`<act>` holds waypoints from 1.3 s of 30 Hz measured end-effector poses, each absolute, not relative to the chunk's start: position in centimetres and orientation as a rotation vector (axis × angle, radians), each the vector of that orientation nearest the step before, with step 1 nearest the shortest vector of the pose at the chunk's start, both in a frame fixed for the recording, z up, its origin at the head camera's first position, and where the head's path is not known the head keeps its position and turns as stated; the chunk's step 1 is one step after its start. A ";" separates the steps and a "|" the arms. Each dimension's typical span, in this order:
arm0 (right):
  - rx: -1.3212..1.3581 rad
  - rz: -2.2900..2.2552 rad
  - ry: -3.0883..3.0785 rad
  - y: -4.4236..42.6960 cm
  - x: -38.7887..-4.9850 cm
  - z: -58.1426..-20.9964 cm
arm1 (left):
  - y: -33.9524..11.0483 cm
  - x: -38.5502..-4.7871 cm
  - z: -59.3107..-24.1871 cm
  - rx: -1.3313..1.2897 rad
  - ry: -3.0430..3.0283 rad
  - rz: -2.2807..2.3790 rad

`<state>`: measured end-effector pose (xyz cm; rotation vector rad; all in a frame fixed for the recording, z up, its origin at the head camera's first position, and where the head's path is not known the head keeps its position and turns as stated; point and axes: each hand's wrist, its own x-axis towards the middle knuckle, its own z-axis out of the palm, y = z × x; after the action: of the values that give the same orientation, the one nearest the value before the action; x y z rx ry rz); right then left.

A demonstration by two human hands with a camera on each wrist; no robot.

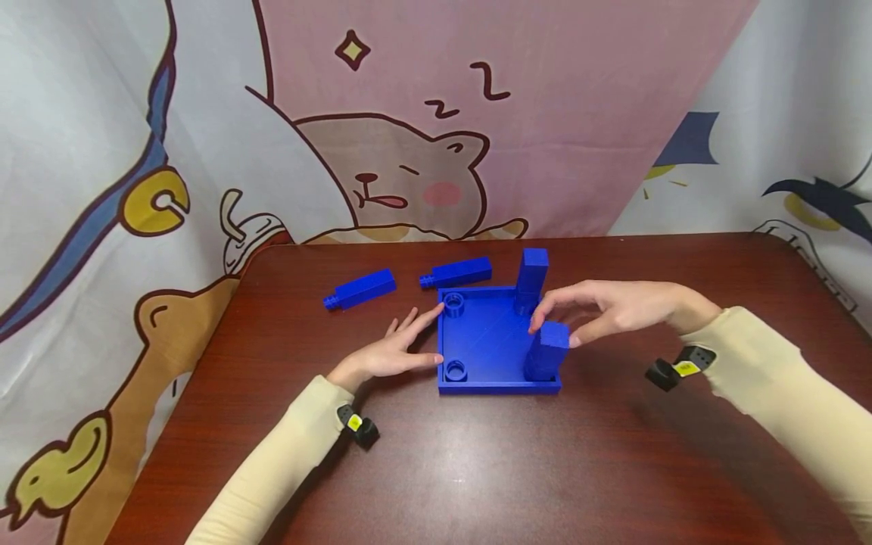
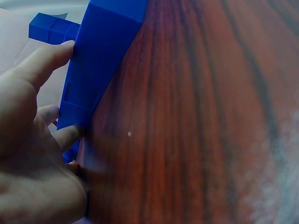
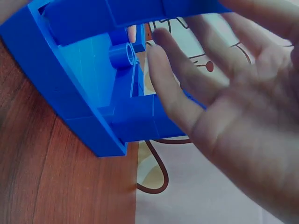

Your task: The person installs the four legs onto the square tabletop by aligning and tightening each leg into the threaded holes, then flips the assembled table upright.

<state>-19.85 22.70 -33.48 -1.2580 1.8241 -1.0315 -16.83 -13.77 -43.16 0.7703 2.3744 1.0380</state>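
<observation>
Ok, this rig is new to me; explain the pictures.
No machine here: just a person's left hand and right hand, bare. The wide picture comes from a head camera, the close ones from wrist cameras. On the table sits a blue tray with two round sockets at left and two standing posts at right. One loose post lies beyond it, another to its left. The left hand touches the tray's left side; the right hand is beside the nearer standing post. Neither hand seems to grip anything.

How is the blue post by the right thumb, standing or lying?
Standing: the post rises from the tray, in its near right corner.
</observation>
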 end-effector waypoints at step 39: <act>-1.291 -1.091 1.675 22.6 -19.9 -33.6 | -13.7 -16.9 -43.2 0.744 2.376 1.029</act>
<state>-19.87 22.62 -33.63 -1.2913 1.6753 -1.0906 -16.90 -13.71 -43.18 0.7437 2.3757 1.0285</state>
